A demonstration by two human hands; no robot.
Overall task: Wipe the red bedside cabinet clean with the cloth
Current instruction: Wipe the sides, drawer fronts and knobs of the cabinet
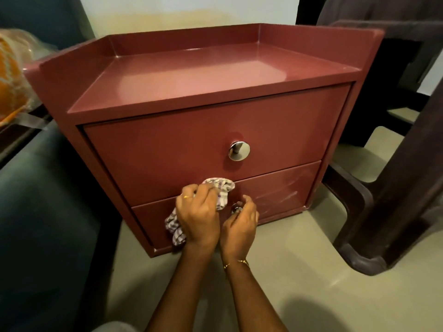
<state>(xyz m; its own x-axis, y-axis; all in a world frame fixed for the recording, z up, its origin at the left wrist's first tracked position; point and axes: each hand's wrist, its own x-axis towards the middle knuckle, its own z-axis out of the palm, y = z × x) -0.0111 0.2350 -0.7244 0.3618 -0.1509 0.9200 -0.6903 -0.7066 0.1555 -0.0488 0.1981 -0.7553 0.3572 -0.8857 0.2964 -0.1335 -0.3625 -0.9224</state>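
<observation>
Low in the frame, the left hand (199, 212) grips the cloth (221, 190) against the red cabinet (167, 149). The right hand (241, 220) curls round the lower knob (235, 208), so a tug could slide that drawer (275, 192) open mid-wipe.

Home interior, looks like a bedroom. Evidence: red bedside cabinet (203, 111) with 2 drawers and a round chrome knob (239, 150), standing on the floor (299, 271) against a plain pale wall (191, 10). Dark teal upholstered furniture (43, 200) just left of it, dark brown plastic chair (395, 188) to the right. Orange patterned fabric in clear plastic wrap (12, 75) at far left. Smooth beige flooring, dim indoor lighting.
</observation>
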